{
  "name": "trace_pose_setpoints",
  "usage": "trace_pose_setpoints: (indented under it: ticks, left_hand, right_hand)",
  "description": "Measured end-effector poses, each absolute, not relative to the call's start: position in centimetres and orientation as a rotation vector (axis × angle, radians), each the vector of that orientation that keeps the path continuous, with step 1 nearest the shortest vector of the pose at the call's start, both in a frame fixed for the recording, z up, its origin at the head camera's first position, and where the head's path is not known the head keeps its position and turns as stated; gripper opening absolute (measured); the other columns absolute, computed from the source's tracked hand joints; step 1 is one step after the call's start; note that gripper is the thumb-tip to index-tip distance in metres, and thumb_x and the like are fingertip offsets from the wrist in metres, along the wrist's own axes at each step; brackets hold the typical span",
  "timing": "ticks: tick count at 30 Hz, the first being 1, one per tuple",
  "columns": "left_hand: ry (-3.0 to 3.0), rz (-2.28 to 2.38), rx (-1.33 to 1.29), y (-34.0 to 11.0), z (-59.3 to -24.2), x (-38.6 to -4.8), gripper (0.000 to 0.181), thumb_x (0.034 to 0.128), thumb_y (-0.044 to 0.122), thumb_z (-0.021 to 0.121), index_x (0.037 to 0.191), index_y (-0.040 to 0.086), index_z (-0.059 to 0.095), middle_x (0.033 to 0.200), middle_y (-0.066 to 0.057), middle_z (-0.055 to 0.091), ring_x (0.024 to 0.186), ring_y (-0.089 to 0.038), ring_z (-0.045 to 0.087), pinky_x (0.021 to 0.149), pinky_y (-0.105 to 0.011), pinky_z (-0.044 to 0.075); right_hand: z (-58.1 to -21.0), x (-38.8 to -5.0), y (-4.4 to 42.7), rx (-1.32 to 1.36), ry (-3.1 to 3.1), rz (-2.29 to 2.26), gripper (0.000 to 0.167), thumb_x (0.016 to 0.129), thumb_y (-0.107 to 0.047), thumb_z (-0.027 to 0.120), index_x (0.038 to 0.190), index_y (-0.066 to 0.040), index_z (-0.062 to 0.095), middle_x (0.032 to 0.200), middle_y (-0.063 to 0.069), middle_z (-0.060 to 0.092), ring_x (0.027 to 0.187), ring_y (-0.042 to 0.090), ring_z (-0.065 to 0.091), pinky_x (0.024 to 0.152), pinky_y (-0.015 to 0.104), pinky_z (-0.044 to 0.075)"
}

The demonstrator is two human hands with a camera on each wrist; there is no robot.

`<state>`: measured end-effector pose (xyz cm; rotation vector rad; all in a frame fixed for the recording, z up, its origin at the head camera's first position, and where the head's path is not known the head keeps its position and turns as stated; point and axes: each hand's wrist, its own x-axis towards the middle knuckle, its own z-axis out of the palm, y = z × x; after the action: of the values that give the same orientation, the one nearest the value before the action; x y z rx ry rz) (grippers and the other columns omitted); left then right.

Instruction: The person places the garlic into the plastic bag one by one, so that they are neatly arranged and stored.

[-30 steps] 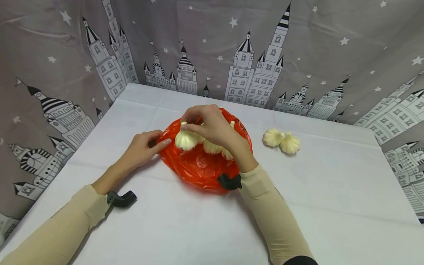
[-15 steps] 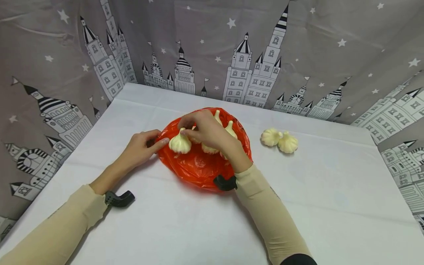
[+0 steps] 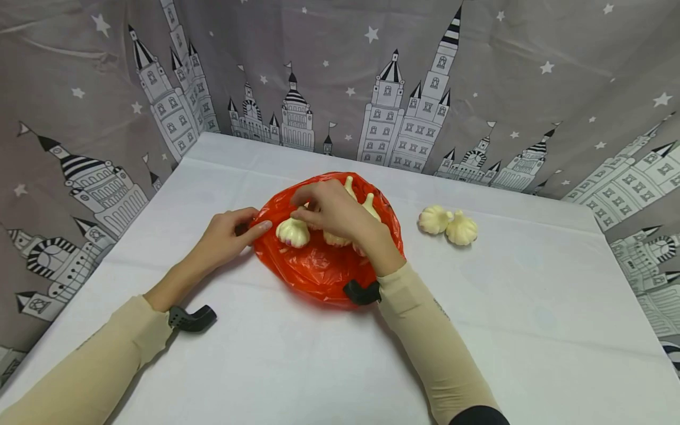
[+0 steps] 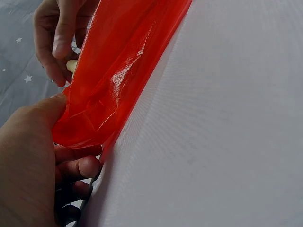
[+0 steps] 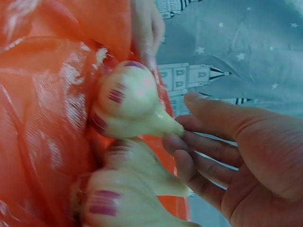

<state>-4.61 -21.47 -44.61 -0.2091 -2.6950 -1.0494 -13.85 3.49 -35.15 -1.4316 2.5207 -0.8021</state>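
A red plastic bag lies spread on the table with several garlic bulbs in it. My left hand pinches the bag's left rim, thumb on top and fingers beneath, as the left wrist view shows. Over the bag is my right hand, at the stem of the leftmost garlic bulb. In the right wrist view this bulb lies tilted beside other bulbs. Its stem tip touches or nearly touches the right fingers, while the thumb stands apart from it. The right hand partly hides the bulbs behind it.
Two more garlic bulbs lie side by side on the white tablecloth, right of the bag. A grey curtain printed with castles and stars hangs behind and beside the table.
My right hand brought the garlic bulb left and down into the bag. The bulb has since tipped over, and the thumb has come off its stem. My left hand stays at the rim.
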Motion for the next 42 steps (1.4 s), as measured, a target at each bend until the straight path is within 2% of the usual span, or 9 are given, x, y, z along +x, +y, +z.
trace_pose_setpoints:
  ticks: [4, 16, 22, 29, 36, 42]
  left_hand:
    - [-2.699, -1.039, -0.205, -21.6, -44.7, -4.7, 0.022, 0.1039, 0.037, 0.067, 0.104, 0.016, 0.072, 0.076, -0.001, 0.062, 0.073, -0.021, 0.056, 0.064, -0.027, 0.044]
    - [-2.72, -1.061, -0.188, -21.4, -45.0, -4.8, 0.028, 0.1037, 0.04, 0.067, 0.111, 0.014, 0.073, 0.078, -0.002, 0.063, 0.075, -0.022, 0.056, 0.065, -0.027, 0.045]
    - [-2.711, -1.053, -0.193, -21.7, -45.3, -4.7, 0.024, 0.1036, 0.038, 0.068, 0.108, 0.015, 0.073, 0.076, -0.001, 0.062, 0.073, -0.021, 0.056, 0.065, -0.026, 0.044]
    - [-2.704, -1.04, -0.194, -21.9, -45.5, -4.6, 0.024, 0.1036, 0.038, 0.068, 0.107, 0.015, 0.073, 0.076, -0.001, 0.062, 0.074, -0.021, 0.056, 0.066, -0.027, 0.044]
    - [-2.705, -1.034, -0.21, -21.8, -45.3, -4.7, 0.024, 0.1036, 0.038, 0.068, 0.107, 0.015, 0.073, 0.076, 0.0, 0.062, 0.073, -0.02, 0.055, 0.066, -0.027, 0.043]
    - [-2.715, -1.019, -0.221, -21.9, -44.9, -4.6, 0.024, 0.1038, 0.037, 0.067, 0.108, 0.014, 0.073, 0.077, -0.001, 0.062, 0.075, -0.021, 0.055, 0.067, -0.027, 0.043]
  right_hand:
    - [-34.6, -14.0, 4.2, -1.422, 2.554, -0.851, 0.031, 0.101, -0.026, 0.073, 0.126, -0.007, 0.075, 0.12, 0.005, 0.076, 0.094, 0.015, 0.069, 0.088, 0.029, 0.055]
    - [-33.5, -14.4, 7.9, -1.414, 2.599, -0.938, 0.024, 0.102, -0.024, 0.071, 0.119, -0.008, 0.077, 0.113, 0.003, 0.077, 0.091, 0.016, 0.069, 0.08, 0.031, 0.055]
    - [-33.9, -14.8, 9.7, -1.379, 2.621, -0.972, 0.021, 0.101, -0.022, 0.072, 0.117, -0.009, 0.078, 0.11, 0.002, 0.077, 0.088, 0.016, 0.069, 0.079, 0.032, 0.056]
    - [-34.0, -15.8, 12.6, -1.343, 2.696, -1.058, 0.018, 0.1, -0.02, 0.073, 0.115, -0.01, 0.079, 0.108, 0.004, 0.078, 0.089, 0.02, 0.07, 0.078, 0.035, 0.057]
    - [-34.4, -16.3, 17.3, -1.183, 2.814, -1.102, 0.016, 0.1, -0.02, 0.074, 0.113, -0.012, 0.079, 0.111, 0.003, 0.078, 0.09, 0.021, 0.072, 0.078, 0.039, 0.059]
    - [-34.8, -17.0, 21.5, -1.068, 2.934, -1.035, 0.02, 0.102, -0.026, 0.072, 0.115, -0.013, 0.079, 0.11, 0.005, 0.079, 0.086, 0.023, 0.075, 0.077, 0.03, 0.058]
